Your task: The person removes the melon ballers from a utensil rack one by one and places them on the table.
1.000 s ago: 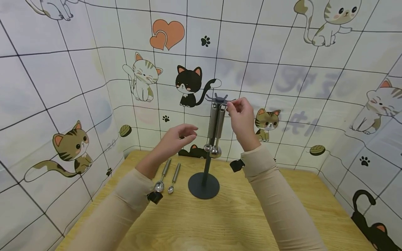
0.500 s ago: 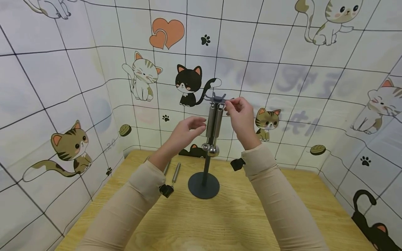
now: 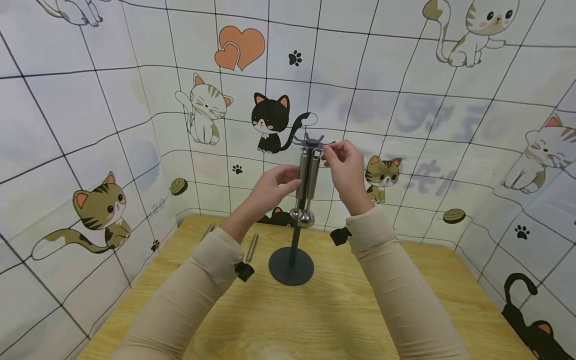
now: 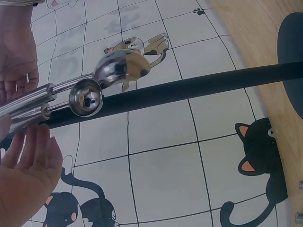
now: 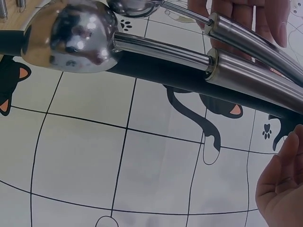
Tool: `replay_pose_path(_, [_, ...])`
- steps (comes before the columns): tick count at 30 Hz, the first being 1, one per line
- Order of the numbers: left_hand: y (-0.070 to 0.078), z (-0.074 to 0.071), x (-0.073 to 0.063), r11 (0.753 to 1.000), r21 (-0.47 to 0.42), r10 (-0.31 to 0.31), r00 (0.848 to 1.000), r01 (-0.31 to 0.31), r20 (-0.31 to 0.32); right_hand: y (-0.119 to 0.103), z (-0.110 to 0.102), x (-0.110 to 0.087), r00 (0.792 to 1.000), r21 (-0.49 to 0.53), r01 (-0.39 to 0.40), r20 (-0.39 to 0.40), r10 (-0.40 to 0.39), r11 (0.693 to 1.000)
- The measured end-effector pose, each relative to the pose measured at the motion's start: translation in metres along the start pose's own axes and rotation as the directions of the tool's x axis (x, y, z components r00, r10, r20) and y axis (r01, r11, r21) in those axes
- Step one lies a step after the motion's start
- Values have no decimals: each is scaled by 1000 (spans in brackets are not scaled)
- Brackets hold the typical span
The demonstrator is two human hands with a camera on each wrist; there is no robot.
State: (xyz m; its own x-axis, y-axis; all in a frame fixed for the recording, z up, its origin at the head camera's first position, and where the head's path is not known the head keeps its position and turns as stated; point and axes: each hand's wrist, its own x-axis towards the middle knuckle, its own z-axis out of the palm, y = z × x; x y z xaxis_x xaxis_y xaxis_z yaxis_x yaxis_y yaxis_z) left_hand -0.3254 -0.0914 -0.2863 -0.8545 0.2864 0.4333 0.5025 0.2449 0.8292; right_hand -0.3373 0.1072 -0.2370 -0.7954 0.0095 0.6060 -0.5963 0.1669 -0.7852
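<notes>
Two steel scoops with tubular handles hang from the hooks at the top of a dark utensil stand point(image 3: 311, 143). The large scoop point(image 3: 314, 177) is on the right, the small scoop point(image 3: 296, 214) on the left. My right hand point(image 3: 345, 161) pinches a hook arm at the stand's top right with thumb and index finger. From the left, my left hand point(image 3: 272, 186) reaches to the small scoop's handle. Its fingers point(image 5: 236, 23) extend behind the handles, fairly straight, with the thumb at the front. Both round bowls show close up in the wrist views.
On the wooden table point(image 3: 315, 320) stands the round dark base point(image 3: 291, 267). A scoop handle point(image 3: 252, 247) lies left of it, partly covered by my left sleeve point(image 3: 198, 290). A cat-print wall sheet point(image 3: 382, 60) rises behind and at both sides.
My left hand has moved right and slightly up to the hanging small scoop. The stand's hooked top and the scoops have shifted slightly left. My right hand has stayed at the hook.
</notes>
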Motion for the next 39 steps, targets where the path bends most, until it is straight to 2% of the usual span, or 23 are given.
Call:
replay_pose_path(9, [7, 3, 1, 1000, -20, -12, 1000, 13, 11, 2, 0, -1, 1000, 10, 18, -6, -18, 1000])
replay_pose_path(17, [11, 3, 0, 997, -76, -16, 1000, 18, 18, 2, 0, -2, 999, 3, 34, -5, -34, 999])
replay_pose_path(27, [9, -3, -5, 996, -85, -18, 999, 21, 35, 2, 1, -5, 999, 1, 41, 0, -41, 999])
replay_pose_path(39, [14, -12, -10, 993, -121, -6, 999, 12, 48, 0, -1, -6, 999, -5, 44, 4, -44, 999])
